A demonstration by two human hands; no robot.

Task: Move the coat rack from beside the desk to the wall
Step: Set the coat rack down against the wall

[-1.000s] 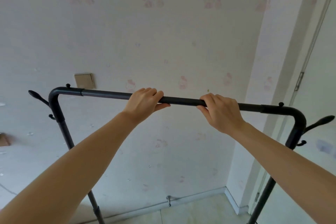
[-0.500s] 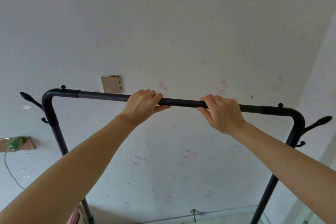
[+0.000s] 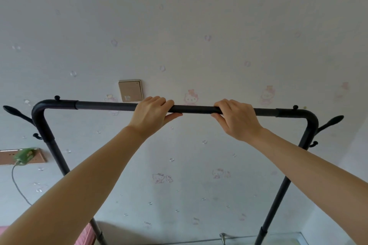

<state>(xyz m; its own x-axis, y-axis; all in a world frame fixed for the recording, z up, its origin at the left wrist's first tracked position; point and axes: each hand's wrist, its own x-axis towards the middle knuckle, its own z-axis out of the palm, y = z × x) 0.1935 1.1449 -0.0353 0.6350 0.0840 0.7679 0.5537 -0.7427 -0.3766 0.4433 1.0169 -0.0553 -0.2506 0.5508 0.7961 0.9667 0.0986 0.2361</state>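
The coat rack [image 3: 195,109] is a black tube frame with a horizontal top bar, two legs running down and hooks at both upper corners. It stands in front of a pale wall [image 3: 179,26] papered with small pink cartoon figures. My left hand [image 3: 152,114] grips the top bar left of its middle. My right hand [image 3: 236,118] grips the bar right of its middle. Both arms reach forward. The rack's feet are out of view.
A beige wall switch [image 3: 130,90] sits just behind the bar. At the left a socket strip [image 3: 12,156] holds a green plug [image 3: 24,156] with a cable hanging down. Something pink [image 3: 87,234] shows at the bottom left. A door stop [image 3: 222,237] stands by the skirting.
The view and rack have shifted left along the wall: the corner and door at the right have left the view, the switch now lies behind the bar's middle. Both grips are unchanged.
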